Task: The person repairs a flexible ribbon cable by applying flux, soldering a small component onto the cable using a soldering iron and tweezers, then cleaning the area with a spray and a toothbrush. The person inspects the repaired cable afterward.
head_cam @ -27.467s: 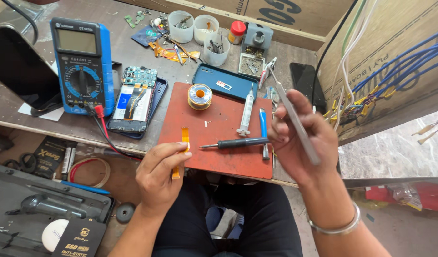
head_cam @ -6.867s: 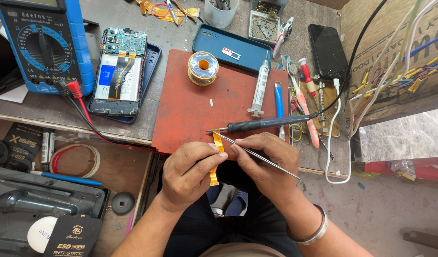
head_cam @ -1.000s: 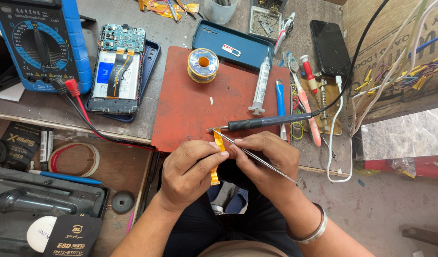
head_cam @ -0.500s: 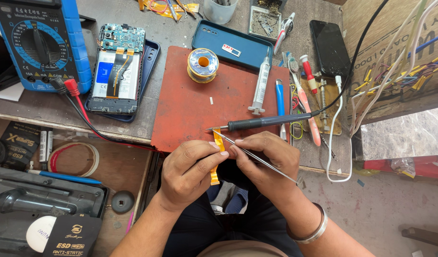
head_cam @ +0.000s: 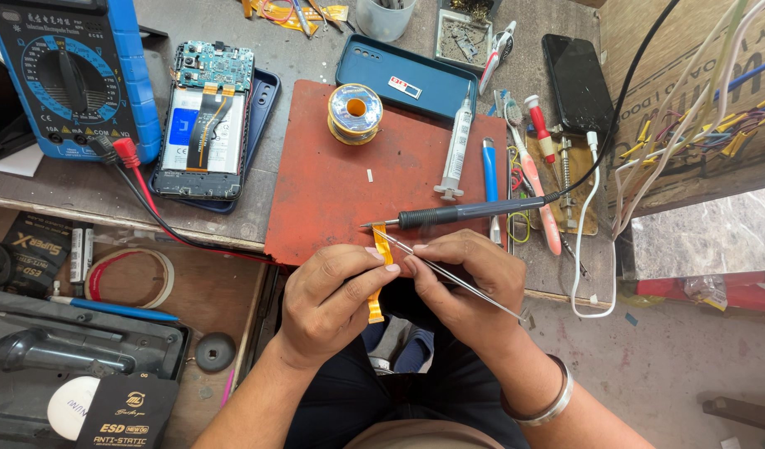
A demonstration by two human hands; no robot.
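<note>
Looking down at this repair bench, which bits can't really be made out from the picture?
Head view only:
- Middle of the orange flex strip: covered by the left hand.
- Where the tweezers tips meet the strip: too small to tell.
- Blue multimeter: cut off by the top and left edges.
- White cup: top cropped, contents unseen.
- Small parts in the tray: too small to identify.
- Right hand palm: turned away.

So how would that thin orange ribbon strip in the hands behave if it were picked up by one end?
The orange ribbon strip looks thin and flat, so it would probably flop or bend instead of staying straight. It seems very light, pinched easily by the left hand. Likely delicate too: the right hand works on it with fine tweezers.
</note>
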